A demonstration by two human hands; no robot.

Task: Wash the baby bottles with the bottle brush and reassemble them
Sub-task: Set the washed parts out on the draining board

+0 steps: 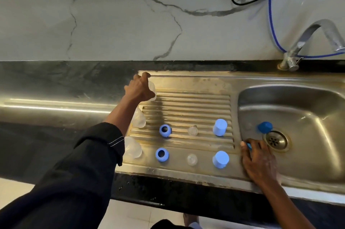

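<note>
Gripping a clear baby bottle (152, 89) at the far-left corner of the draining board (186, 83), with the left hand (139, 89) curled round it. Pinching something blue, probably the bottle brush (249, 146), in the sink (298, 98) with the right hand (259, 161). Best to grip firmly: wet plastic likely slips.

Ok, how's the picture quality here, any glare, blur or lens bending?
Head view: the wide lens slightly bows the sink rim. Head view: glare streaks the steel counter left of the draining board. Head view: the left hand and its clear bottle look soft, the blue caps sharp; the blue item pinched by the right hand is too blurred to identify.
</note>
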